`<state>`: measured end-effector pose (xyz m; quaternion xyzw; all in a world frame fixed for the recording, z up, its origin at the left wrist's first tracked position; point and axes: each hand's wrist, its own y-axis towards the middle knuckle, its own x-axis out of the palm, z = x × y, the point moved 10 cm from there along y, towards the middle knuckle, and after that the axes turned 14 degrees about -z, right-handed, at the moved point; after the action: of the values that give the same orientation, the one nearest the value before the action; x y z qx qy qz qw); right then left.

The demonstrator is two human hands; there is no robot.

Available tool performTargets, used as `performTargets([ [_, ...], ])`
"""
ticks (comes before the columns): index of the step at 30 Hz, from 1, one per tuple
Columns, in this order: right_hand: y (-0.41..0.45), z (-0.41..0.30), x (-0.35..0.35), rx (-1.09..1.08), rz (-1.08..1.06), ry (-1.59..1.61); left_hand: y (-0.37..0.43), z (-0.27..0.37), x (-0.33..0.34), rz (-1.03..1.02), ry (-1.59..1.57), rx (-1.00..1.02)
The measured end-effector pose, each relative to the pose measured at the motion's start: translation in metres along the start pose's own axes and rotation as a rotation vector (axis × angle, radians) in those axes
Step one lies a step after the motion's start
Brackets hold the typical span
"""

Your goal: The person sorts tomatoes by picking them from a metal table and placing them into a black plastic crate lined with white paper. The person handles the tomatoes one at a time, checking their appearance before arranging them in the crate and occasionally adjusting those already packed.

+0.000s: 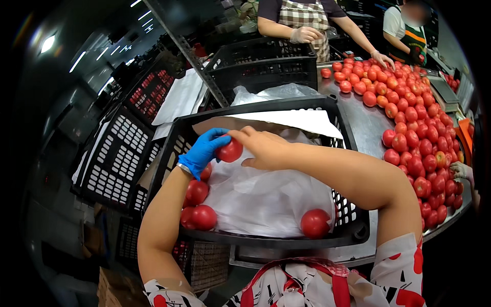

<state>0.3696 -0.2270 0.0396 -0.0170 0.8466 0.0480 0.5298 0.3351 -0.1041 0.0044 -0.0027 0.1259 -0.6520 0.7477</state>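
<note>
My left hand (209,147), in a blue glove, holds a red tomato (229,150) above the left part of a black plastic crate (268,241). My bare right hand (262,147) is beside it, its fingertips at the top of the same tomato; its thumb is apart from the fingers. Thin whitish plastic sheeting (261,199) lines the crate. Several tomatoes (203,217) lie along the crate's left side, and another tomato (315,223) sits in the near right corner. White paper (287,119) lies at the crate's far side.
Many tomatoes (416,146) cover the metal table (355,111) on the right. Two people (303,23) (402,34) stand beyond, and another person's gloved hand (461,170) touches the pile's right edge. Stacked black crates (264,73) stand behind, and a perforated crate (117,159) leans at left.
</note>
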Motion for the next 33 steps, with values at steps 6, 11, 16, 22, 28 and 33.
performTargets([
  [6, 0.002, 0.003, -0.003, -0.102, 0.126, 0.226, 0.001, -0.012, 0.018, -0.06, -0.259, -0.059],
  [11, 0.003, 0.01, -0.015, -0.197, 0.199, 0.452, -0.004, -0.003, 0.019, -0.039, -0.232, -0.114],
  [16, 0.009, 0.029, -0.005, -0.031, 0.087, 0.818, -0.012, -0.001, 0.032, -0.095, -0.192, -0.239],
  [22, 0.006, 0.042, -0.003, 0.074, 0.195, 0.481, -0.008, 0.008, 0.041, -0.127, -0.042, -0.149],
  [28, 0.004, 0.046, 0.002, 0.213, 0.072, 0.728, -0.018, 0.005, -0.047, 0.229, 0.808, -0.222],
  [33, 0.006, 0.053, 0.013, 0.213, -0.008, 1.353, -0.043, -0.02, -0.074, 0.293, 0.997, -0.605],
])
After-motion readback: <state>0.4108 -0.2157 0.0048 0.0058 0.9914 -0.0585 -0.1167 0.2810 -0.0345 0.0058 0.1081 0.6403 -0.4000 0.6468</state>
